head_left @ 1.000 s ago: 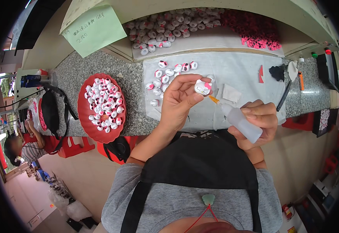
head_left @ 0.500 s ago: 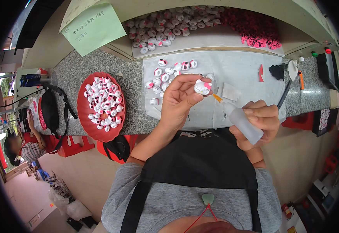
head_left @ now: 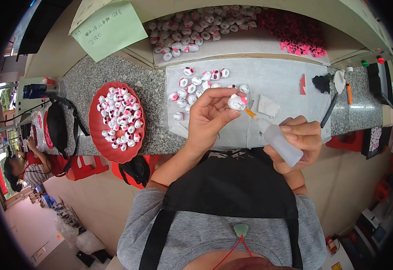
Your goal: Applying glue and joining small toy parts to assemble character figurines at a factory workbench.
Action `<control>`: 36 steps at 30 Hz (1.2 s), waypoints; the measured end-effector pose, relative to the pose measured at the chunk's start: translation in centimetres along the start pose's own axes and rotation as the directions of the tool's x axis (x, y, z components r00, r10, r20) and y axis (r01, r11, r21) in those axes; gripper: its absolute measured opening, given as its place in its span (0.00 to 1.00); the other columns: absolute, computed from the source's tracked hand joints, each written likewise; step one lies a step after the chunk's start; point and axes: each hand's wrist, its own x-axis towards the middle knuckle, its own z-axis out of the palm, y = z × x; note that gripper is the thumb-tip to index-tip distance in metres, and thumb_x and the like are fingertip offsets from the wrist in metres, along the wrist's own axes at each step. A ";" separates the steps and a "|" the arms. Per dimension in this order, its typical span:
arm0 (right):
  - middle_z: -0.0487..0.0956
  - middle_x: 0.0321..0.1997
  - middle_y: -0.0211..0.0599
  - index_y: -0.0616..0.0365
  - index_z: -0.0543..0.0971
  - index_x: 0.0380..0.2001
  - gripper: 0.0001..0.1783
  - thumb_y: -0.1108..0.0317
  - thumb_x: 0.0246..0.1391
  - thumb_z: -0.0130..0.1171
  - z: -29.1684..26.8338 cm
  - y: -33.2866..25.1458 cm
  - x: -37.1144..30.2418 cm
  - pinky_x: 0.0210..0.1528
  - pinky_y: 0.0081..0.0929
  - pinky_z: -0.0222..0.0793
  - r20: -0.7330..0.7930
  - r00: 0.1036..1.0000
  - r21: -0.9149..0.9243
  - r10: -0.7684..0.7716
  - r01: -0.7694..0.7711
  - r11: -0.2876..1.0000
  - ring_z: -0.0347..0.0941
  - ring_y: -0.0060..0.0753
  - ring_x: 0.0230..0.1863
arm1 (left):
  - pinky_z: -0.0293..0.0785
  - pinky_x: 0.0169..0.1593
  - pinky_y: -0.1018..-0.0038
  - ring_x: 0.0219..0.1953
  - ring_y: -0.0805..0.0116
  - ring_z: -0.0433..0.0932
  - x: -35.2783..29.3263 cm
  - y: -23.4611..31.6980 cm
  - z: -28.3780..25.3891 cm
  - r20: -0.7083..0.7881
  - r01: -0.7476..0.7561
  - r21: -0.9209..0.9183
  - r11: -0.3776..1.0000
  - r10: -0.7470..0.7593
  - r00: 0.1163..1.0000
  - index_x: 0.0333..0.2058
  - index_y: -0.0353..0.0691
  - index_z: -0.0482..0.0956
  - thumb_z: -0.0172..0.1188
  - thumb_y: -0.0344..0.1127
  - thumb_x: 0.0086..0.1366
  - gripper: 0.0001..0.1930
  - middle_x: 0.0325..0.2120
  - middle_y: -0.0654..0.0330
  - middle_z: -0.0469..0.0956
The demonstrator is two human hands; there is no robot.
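Note:
Between its thumb and fingers, my left hand (head_left: 210,114) pinches a small white cat-head figure (head_left: 237,102) with a pink patch. My right hand (head_left: 303,140) is wrapped round a translucent squeeze bottle (head_left: 282,145), tilted with its spout up and to the left. The bottle's orange-yellow nozzle (head_left: 250,113) meets or nearly meets the lower right edge of the figure; I cannot tell whether they touch. Beyond my left hand, several similar white figures (head_left: 192,88) with pink and dark marks lie on the white sheet (head_left: 286,81).
A red scalloped tray (head_left: 96,141) heaped with such figures sits at the left. More figures (head_left: 196,29) and pink pieces (head_left: 295,33) fill the shelf behind. A folded white tissue (head_left: 268,106), a black cloth (head_left: 321,83) and an orange tool (head_left: 349,94) lie right. Another person (head_left: 29,166) sits far left.
The figure has turned a little in my left fingers, and its pink patch has shifted. The bottle's nozzle has come slightly left, closer to the figure.

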 end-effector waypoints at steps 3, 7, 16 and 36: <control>0.65 0.28 0.36 0.58 0.64 0.28 0.21 0.76 0.28 0.63 0.2 -0.1 0.1 0.23 0.19 0.62 -0.001 1.000 -0.016 0.010 -0.010 1.000 0.62 0.24 0.21 | 0.65 0.43 0.74 0.40 0.68 0.68 -0.1 -0.3 -0.3 0.016 -0.059 0.107 0.993 0.058 0.998 0.37 0.32 0.64 0.54 0.21 0.46 0.17 0.36 0.52 0.68; 0.65 0.27 0.36 0.57 0.64 0.28 0.21 0.74 0.27 0.64 0.1 -0.3 0.0 0.25 0.20 0.62 0.005 0.999 -0.008 0.043 -0.043 0.999 0.62 0.24 0.21 | 0.65 0.43 0.75 0.40 0.67 0.68 -0.1 -0.5 -0.5 0.039 -0.103 0.216 0.971 0.097 0.995 0.37 0.32 0.65 0.53 0.19 0.45 0.17 0.36 0.52 0.67; 0.64 0.27 0.35 0.57 0.65 0.28 0.21 0.74 0.28 0.64 -0.2 -0.4 -0.1 0.26 0.20 0.62 -0.009 0.996 0.025 0.091 -0.091 0.996 0.61 0.23 0.21 | 0.61 0.46 0.72 0.41 0.64 0.66 0.1 -0.3 -0.6 0.084 -0.141 0.279 0.950 0.122 0.989 0.36 0.31 0.65 0.53 0.18 0.45 0.16 0.35 0.53 0.66; 0.65 0.27 0.36 0.57 0.65 0.27 0.19 0.74 0.29 0.63 -0.5 0.3 0.1 0.25 0.20 0.61 -0.045 0.993 -0.016 0.105 -0.106 0.994 0.61 0.23 0.22 | 0.60 0.47 0.73 0.44 0.66 0.65 0.4 0.1 -0.7 0.069 -0.147 0.225 0.963 0.135 0.988 0.37 0.31 0.66 0.51 0.17 0.47 0.15 0.37 0.53 0.68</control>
